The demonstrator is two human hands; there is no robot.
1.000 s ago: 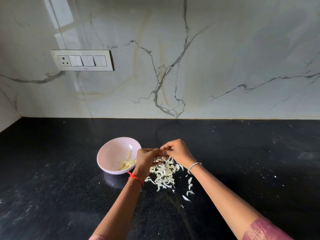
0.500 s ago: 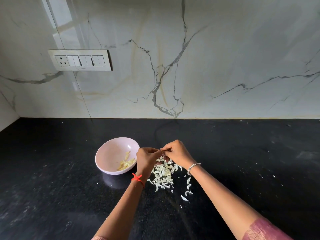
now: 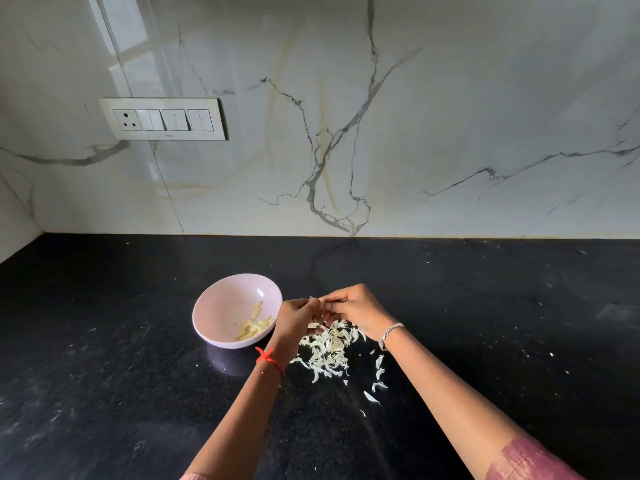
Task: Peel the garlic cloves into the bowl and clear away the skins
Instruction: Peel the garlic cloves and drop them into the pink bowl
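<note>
My hands are bunched right together, fingertips meeting over the skins. Left hand (image 3: 294, 317) and right hand (image 3: 356, 311) both have their fingers curled in, pinching a garlic clove (image 3: 317, 300) between them. It's mostly hidden, only a tiny pale bit shows. The bowl (image 3: 207, 306) sits on the black table (image 3: 104, 375) just beside my left hand, peeled cloves (image 3: 254, 325) inside it. The skins (image 3: 327, 348) lie heaped on the table under my hands, a few strays trailing toward me.
</note>
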